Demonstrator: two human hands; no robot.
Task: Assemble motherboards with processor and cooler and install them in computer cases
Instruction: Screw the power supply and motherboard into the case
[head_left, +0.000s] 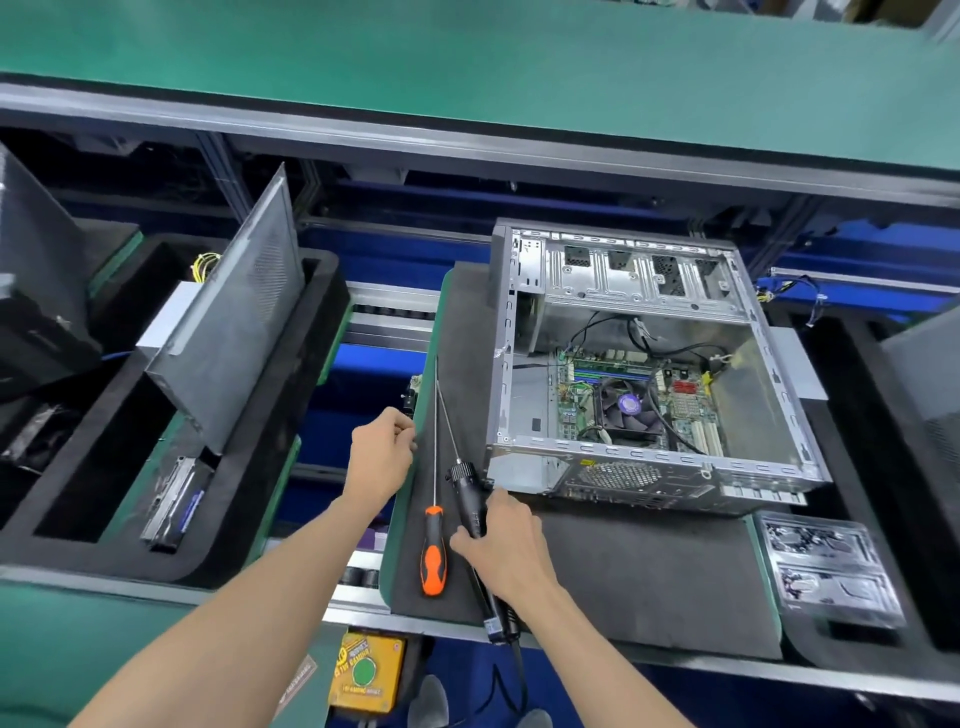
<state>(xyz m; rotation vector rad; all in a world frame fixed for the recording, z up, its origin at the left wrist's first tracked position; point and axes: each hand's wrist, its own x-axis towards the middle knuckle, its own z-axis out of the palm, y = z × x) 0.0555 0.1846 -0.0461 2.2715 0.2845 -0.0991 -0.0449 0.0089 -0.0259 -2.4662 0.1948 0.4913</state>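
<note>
left hand fingertips' contents unclear

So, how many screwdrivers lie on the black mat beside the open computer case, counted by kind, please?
Manual screwdriver with orange handle: 1
Electric screwdriver, black, with cable, held by the right hand: 1
Total: 2
Both lie on the black mat, to the left of the computer case.

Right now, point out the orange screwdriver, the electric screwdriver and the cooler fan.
orange screwdriver (433, 558): head view, on its handle.
electric screwdriver (469, 493): head view, on its black body.
cooler fan (629, 404): head view, on its hub.
</note>
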